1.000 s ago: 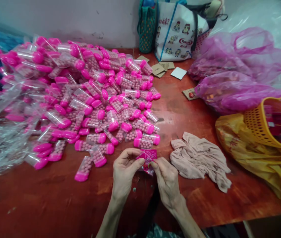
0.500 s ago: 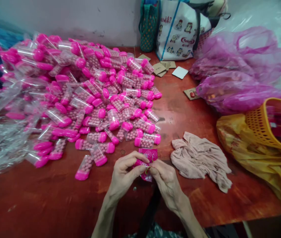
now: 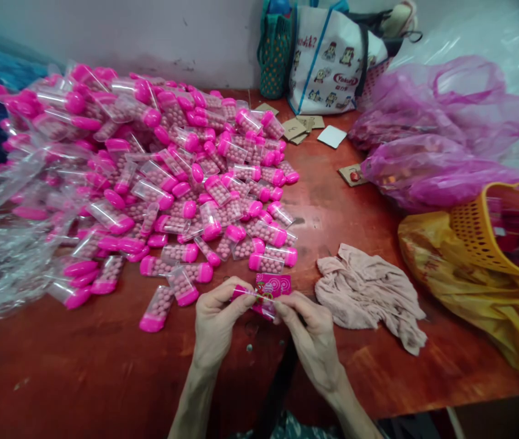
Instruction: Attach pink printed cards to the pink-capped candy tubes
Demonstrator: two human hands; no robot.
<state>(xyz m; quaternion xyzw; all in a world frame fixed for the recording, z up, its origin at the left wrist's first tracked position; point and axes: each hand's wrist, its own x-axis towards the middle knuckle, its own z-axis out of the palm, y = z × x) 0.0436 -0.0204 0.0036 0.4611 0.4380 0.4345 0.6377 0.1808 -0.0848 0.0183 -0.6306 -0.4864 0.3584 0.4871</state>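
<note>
Both hands are closed on a small pink and clear container, held near the front of the table. My left hand pinches its pink end between thumb and fingers. At the other end, the thumb and fingertips of my right hand close on it. A pink printed label with swirls shows just behind the container; whether it is attached cannot be made out. To the left lies a large heap of pink-capped clear bottles filled with small pinkish balls, the nearest bottle close to my left hand.
A crumpled beige cloth lies right of my right hand. Farther right are a yellow basket, a yellow plastic bag and purple bags. Cardboard pieces and a white tote bag are at the back.
My hands have moved apart, the left one shifting left. More of the container now shows between them, and its pink end is visible in my left fingers.
</note>
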